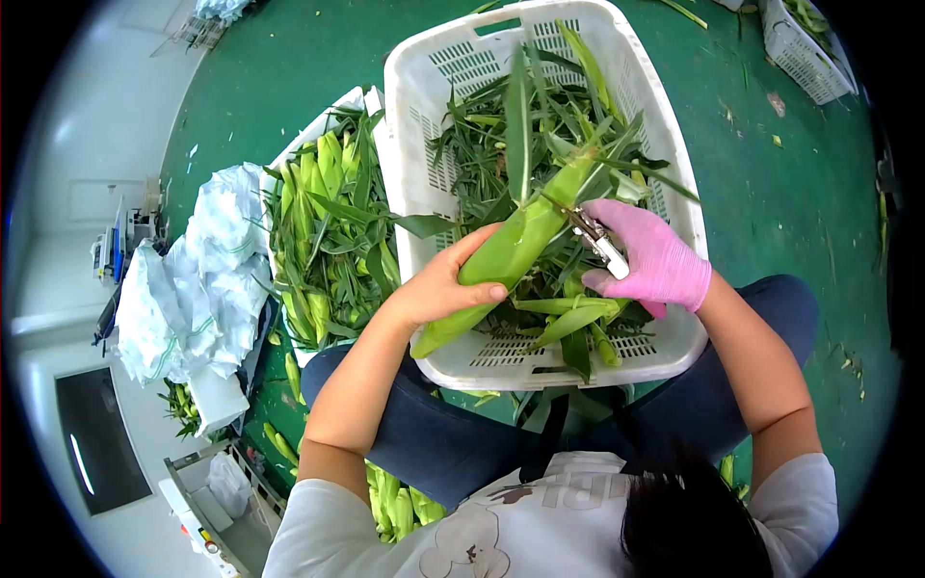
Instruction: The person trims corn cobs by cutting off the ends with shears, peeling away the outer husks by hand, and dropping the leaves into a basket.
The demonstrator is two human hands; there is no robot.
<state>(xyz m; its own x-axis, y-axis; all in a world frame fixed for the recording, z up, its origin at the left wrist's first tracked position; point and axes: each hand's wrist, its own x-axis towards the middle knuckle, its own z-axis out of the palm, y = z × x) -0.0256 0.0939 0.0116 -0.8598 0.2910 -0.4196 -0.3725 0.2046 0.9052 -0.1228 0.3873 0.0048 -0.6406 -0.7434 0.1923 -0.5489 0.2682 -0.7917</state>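
Note:
My bare left hand [453, 275] is wrapped round the lower part of an ear of corn [520, 246] in its green husk. The ear slants up to the right, with long leaves at its upper end. In my right hand [657, 255], which wears a pink glove, is a pair of pruning shears [599, 241] with pale handles. The blades lie against the ear's upper right side, near a leaf; whether they cut into it I cannot tell. Below both hands stands a white plastic basket [665, 125] holding cut leaves and husk pieces [482, 125].
Left of the basket, a white crate holds husked-green corn ears [313, 183] and leaves. Pale plastic sacks [217, 260] are heaped beyond it. More ears [395, 501] lie on the floor by my left side. Another white basket [809, 63] stands at the far right.

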